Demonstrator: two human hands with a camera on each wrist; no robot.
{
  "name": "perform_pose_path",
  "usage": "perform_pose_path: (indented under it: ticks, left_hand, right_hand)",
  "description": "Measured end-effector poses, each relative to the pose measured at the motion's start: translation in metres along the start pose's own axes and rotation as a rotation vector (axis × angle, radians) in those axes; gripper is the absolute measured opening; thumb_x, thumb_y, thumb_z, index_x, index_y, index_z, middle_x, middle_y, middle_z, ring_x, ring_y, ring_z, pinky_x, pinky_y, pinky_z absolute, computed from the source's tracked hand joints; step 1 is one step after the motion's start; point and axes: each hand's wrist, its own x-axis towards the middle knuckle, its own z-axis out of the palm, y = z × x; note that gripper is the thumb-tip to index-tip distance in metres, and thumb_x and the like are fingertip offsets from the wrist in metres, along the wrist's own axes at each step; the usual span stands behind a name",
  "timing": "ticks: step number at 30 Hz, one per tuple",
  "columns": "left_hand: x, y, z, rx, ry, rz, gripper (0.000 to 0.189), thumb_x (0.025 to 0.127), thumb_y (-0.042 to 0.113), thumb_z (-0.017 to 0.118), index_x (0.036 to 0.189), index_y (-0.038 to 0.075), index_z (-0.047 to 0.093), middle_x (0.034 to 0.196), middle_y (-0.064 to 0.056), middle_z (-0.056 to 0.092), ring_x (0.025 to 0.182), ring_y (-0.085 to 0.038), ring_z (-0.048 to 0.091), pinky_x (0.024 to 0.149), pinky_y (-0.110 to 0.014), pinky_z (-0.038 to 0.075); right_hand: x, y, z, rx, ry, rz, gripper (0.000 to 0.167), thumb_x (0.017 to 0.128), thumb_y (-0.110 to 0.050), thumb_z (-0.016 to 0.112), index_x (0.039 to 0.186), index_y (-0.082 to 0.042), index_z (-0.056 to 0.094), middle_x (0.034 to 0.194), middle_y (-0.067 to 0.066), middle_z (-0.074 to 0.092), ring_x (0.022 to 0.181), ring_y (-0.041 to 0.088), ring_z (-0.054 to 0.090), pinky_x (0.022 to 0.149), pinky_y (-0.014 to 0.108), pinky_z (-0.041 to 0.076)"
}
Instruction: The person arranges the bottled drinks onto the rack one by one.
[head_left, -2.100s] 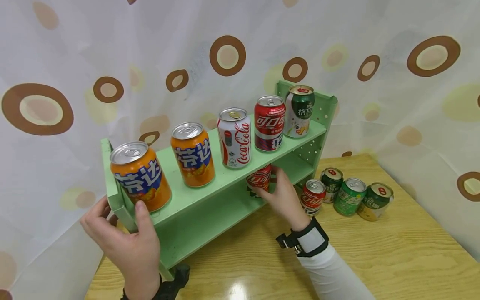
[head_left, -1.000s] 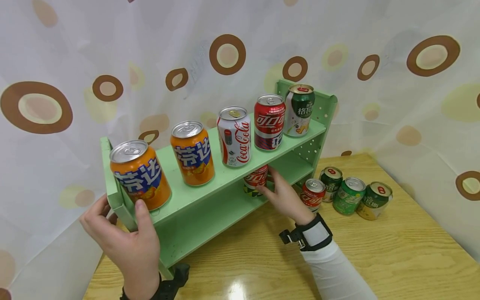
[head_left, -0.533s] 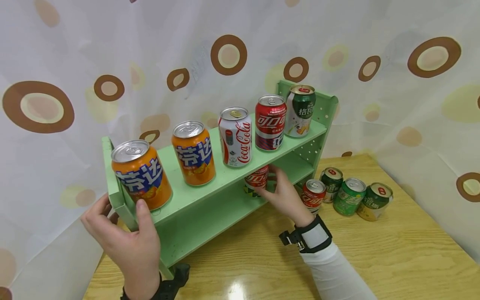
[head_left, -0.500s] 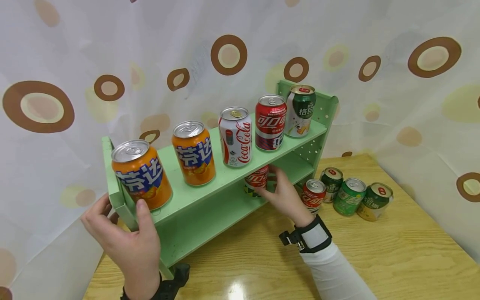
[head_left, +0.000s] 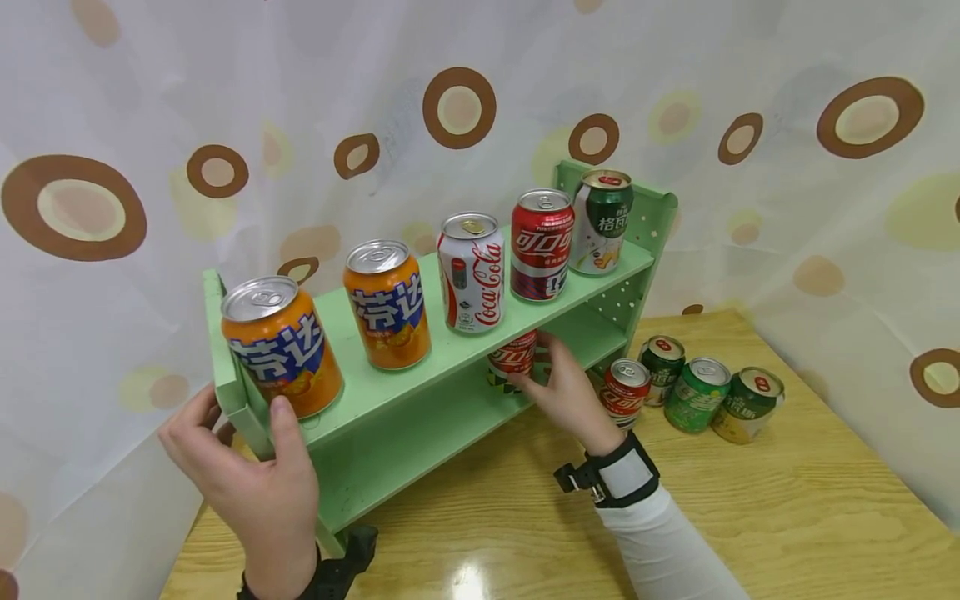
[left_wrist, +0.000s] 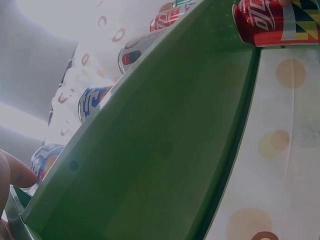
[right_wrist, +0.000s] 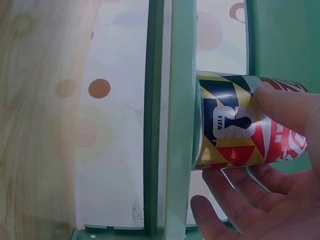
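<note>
In the head view my right hand (head_left: pixel 566 392) holds a red Coca-Cola can (head_left: pixel 513 357) upright on the lower board of a green two-tier shelf (head_left: pixel 420 450). The right wrist view has the thumb on the front of the can (right_wrist: pixel 235 122) and the fingers round its other side; its base sits at the board's front edge. My left hand (head_left: pixel 258 487) grips the shelf's left end, thumb over the front edge just below an orange Fanta can (head_left: pixel 281 358), fingers behind the side panel.
Along the upper board stand another Fanta can (head_left: pixel 386 317), a white Coca-Cola can (head_left: pixel 471 283), a red can (head_left: pixel 542 254) and a green-and-white can (head_left: pixel 602 229). Several cans, including a red one (head_left: pixel 626 396) and a green one (head_left: pixel 697 400), stand on the wooden table (head_left: pixel 825 500) at right.
The can in my right hand has shifted slightly left and turned, so a yellow-and-green pattern shows near its base. My left hand and the shelf stay in place.
</note>
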Motion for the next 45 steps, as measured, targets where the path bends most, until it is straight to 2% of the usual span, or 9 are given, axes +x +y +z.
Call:
perform_pose_path:
  ticks: [15, 21, 29, 45]
  left_hand:
    - [0.000, 0.002, 0.000, 0.012, -0.003, -0.002, 0.047, 0.090, 0.006, 0.064, 0.135, 0.003, 0.050, 0.124, 0.016, 0.037, 0.119, -0.007, 0.044, 0.094, -0.024, 0.040]
    - [0.000, 0.002, 0.000, 0.012, -0.001, -0.007, 0.047, 0.090, 0.006, 0.064, 0.135, 0.004, 0.050, 0.124, 0.016, 0.037, 0.119, -0.007, 0.044, 0.095, -0.024, 0.040]
    - [0.000, 0.002, 0.000, 0.009, 0.005, -0.002, 0.047, 0.089, 0.006, 0.065, 0.134, 0.004, 0.051, 0.124, 0.016, 0.038, 0.120, -0.007, 0.044, 0.094, -0.023, 0.041]
    - [-0.001, 0.001, 0.000, 0.001, 0.006, 0.005, 0.047, 0.089, 0.007, 0.065, 0.134, 0.004, 0.051, 0.123, 0.015, 0.038, 0.118, -0.007, 0.044, 0.094, -0.023, 0.041]
  right_hand:
    - [-0.001, -0.004, 0.009, 0.019, -0.006, -0.042, 0.072, 0.092, -0.012, 0.076, 0.150, 0.005, 0.038, 0.143, 0.027, 0.052, 0.126, 0.044, 0.058, 0.104, 0.056, 0.051]
    - [-0.003, -0.011, 0.017, 0.007, -0.006, -0.073, 0.070, 0.090, -0.012, 0.078, 0.147, 0.005, 0.041, 0.140, 0.026, 0.056, 0.122, 0.042, 0.062, 0.101, 0.055, 0.053]
    - [-0.007, -0.019, 0.026, 0.037, -0.028, -0.081, 0.071, 0.089, -0.012, 0.079, 0.147, 0.004, 0.042, 0.137, 0.024, 0.058, 0.120, 0.039, 0.063, 0.100, 0.052, 0.054]
    - [-0.012, -0.032, 0.042, 0.029, -0.040, -0.111, 0.068, 0.087, -0.012, 0.081, 0.145, 0.002, 0.047, 0.135, 0.020, 0.060, 0.118, 0.035, 0.064, 0.099, 0.049, 0.055]
